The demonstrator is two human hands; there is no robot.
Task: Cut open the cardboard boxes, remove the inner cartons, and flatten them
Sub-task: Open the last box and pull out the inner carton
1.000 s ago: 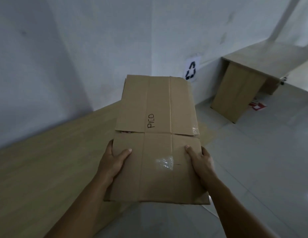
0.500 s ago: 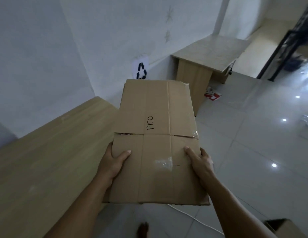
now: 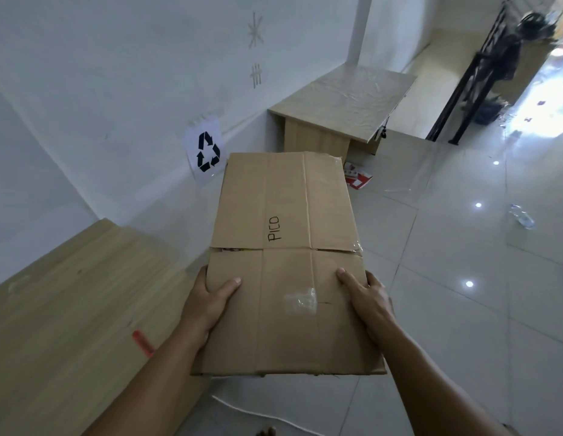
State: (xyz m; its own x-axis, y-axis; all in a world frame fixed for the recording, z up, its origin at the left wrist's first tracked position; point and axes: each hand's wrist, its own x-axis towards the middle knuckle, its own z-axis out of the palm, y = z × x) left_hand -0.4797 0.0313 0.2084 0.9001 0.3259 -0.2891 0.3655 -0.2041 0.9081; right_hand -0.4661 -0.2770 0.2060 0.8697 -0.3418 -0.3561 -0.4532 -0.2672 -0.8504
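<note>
A flattened brown cardboard box (image 3: 283,234) with "PICO" handwritten on it is held out in front of me above the floor. My left hand (image 3: 207,300) grips its left edge, thumb on top and fingers underneath. My right hand (image 3: 366,297) grips the right edge the same way. Bits of clear tape cling to the cardboard, and a sliver of coloured print shows through the gap between its flaps.
A long wooden table (image 3: 69,309) with a red tool (image 3: 144,342) on it runs along the left wall. A recycling sign (image 3: 206,151) hangs on the wall ahead. A small desk (image 3: 346,102), a red-and-white carton (image 3: 357,179), a plastic bottle (image 3: 521,216) and a white cord (image 3: 261,415) lie around the tiled floor.
My view has swung to the right and away from the long table. The recycling sign and small desk are nearer now. Both hands keep the same hold on the flat box.
</note>
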